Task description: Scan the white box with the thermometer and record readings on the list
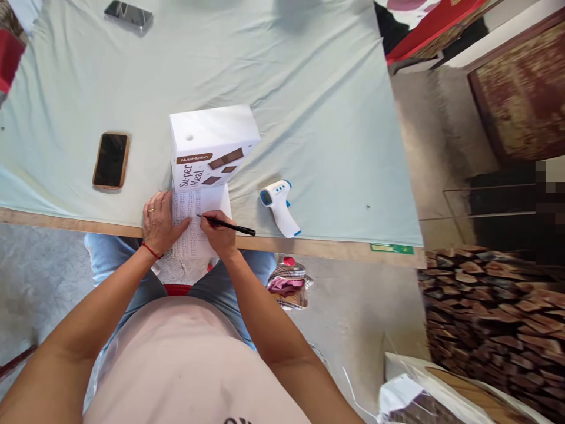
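Observation:
A sheet of paper (pixel 194 221) dense with small writing lies at the table's front edge, its near end reaching past the edge. My left hand (pixel 159 224) rests on the paper's left side, fingers stretched out and thumb across the sheet. In my right hand (pixel 219 234) is a black pen (pixel 233 226), its tip close to the page. Just beyond the paper is a white box (pixel 214 126) printed "NutriMotion" and "Super Meal". To the right of my right hand lies a white and blue infrared thermometer (pixel 281 209).
A phone in a brown case (pixel 111 161) lies at the left on the pale green tablecloth (pixel 318 118). Another phone-like device (pixel 129 16) is near the far edge. Stacked firewood (pixel 489 318) and a red-brown panel (pixel 523 88) stand at the right.

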{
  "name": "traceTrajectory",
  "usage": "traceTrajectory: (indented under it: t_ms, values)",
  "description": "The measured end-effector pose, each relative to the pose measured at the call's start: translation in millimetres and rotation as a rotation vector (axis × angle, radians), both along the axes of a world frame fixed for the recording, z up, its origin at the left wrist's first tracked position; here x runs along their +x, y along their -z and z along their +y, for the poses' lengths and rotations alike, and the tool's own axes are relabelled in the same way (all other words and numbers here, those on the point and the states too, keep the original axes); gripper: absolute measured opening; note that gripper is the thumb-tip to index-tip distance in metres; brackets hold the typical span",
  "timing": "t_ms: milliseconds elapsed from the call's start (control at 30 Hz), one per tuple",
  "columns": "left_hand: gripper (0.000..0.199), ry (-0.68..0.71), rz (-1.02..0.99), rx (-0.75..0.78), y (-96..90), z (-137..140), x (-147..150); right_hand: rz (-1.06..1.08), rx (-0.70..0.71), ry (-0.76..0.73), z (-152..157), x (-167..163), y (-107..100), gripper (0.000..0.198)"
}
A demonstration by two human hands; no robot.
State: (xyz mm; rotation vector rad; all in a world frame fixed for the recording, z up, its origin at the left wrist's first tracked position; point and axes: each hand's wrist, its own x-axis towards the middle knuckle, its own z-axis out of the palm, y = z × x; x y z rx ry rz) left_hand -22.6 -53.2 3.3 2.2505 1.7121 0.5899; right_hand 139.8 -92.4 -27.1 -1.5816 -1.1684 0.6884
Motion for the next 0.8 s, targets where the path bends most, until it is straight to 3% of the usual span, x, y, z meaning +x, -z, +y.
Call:
traceTrajectory:
  t_ms: [433, 800]
  values:
    - [0.075, 0.011, -0.001, -0.019, -3.0, -0.8, 0.5, -0.100, -0.050, -0.015, -0.4, 0.4, -3.3, 0.008]
    - [0.076, 0.013, -0.001, -0.016, -3.5, -0.3, 0.3, -0.076, -0.007, -0.014, -0.4, 1.0, -3.2, 0.011]
